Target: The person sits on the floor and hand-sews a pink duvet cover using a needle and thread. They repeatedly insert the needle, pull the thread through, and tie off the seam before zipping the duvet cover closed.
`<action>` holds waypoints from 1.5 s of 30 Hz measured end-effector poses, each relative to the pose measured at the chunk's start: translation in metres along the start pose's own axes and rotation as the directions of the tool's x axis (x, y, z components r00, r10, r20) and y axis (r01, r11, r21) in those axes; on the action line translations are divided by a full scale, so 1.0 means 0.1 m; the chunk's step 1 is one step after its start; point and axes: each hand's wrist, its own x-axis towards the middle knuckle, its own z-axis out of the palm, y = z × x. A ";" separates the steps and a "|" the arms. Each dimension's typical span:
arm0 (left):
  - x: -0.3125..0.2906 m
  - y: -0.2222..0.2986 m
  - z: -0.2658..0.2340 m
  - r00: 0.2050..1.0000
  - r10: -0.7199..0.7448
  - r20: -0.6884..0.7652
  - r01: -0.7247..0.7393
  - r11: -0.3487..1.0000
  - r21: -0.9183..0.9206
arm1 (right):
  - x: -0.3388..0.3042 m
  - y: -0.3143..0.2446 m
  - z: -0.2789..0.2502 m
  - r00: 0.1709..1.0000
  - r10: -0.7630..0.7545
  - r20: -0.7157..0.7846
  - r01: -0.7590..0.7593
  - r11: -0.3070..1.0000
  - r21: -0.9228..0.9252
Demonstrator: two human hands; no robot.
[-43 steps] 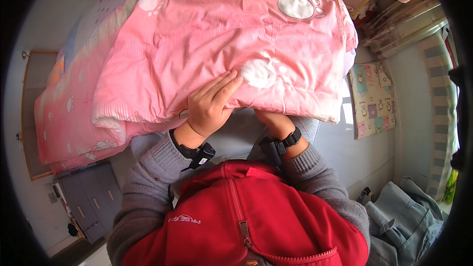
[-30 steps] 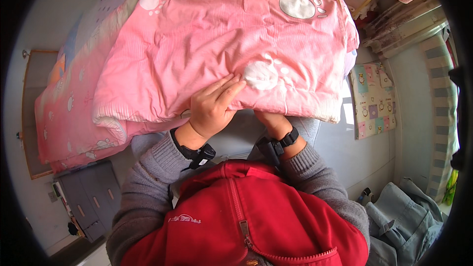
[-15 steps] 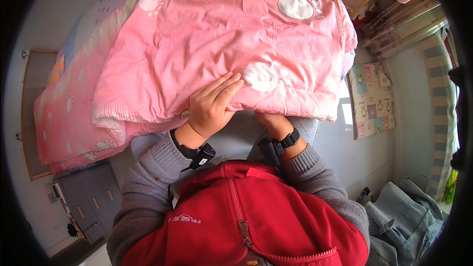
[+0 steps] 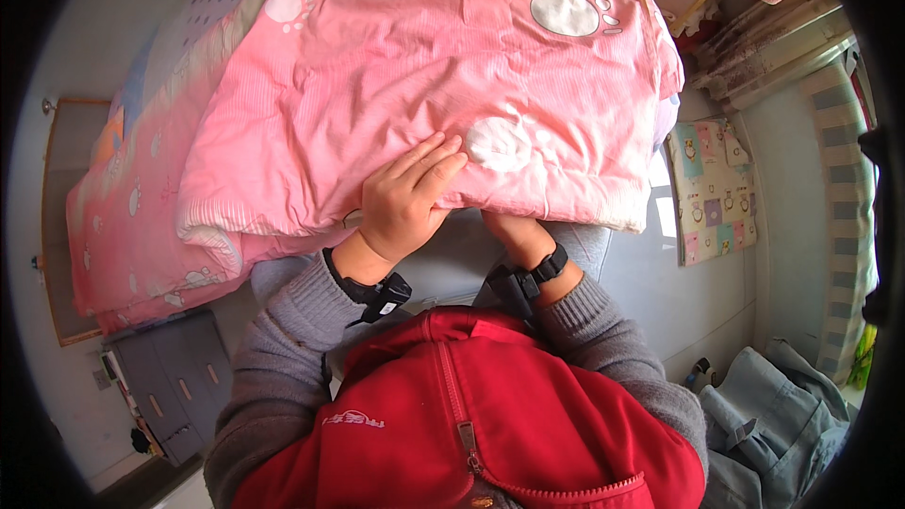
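Observation:
A pink quilt [image 4: 377, 85] with white paw prints lies wrinkled in front of me, its near edge hanging above my knees. My left hand [image 4: 403, 198] rests on top of it near that edge, open, with the fingers stretched flat beside a white paw print [image 4: 500, 144]. The left thumb is hidden. Below the edge, my right hand [image 4: 517, 231] reaches under the quilt. Its fingers are covered by the fabric, so their shape does not show. Black straps with small devices circle both wrists.
Behind the quilt's left side hangs more pink bedding [image 4: 123, 217]. A grey cabinet [image 4: 174, 377] stands at the lower left. To the right are a patterned folded mat [image 4: 714, 190], a curtain [image 4: 844, 207] and blue-grey clothing [image 4: 773, 424].
My right hand has shifted slightly left under the quilt's edge. The left hand stays nearly where it was, flat on the fabric.

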 end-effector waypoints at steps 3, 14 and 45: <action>0.01 0.00 -0.01 0.999 0.036 -0.029 -0.036 0.999 -0.004 | -0.02 -0.02 -0.01 1.000 0.003 -0.003 -0.003 1.000 0.018; -0.02 0.03 -0.02 0.999 0.026 0.037 -0.026 1.000 -0.005 | -0.11 0.00 0.00 0.994 0.005 0.105 -0.036 0.954 0.299; -0.23 0.05 0.10 0.977 0.188 0.100 -0.202 0.968 0.149 | 0.02 -0.99 0.69 0.616 -0.318 0.721 0.693 -0.217 -0.688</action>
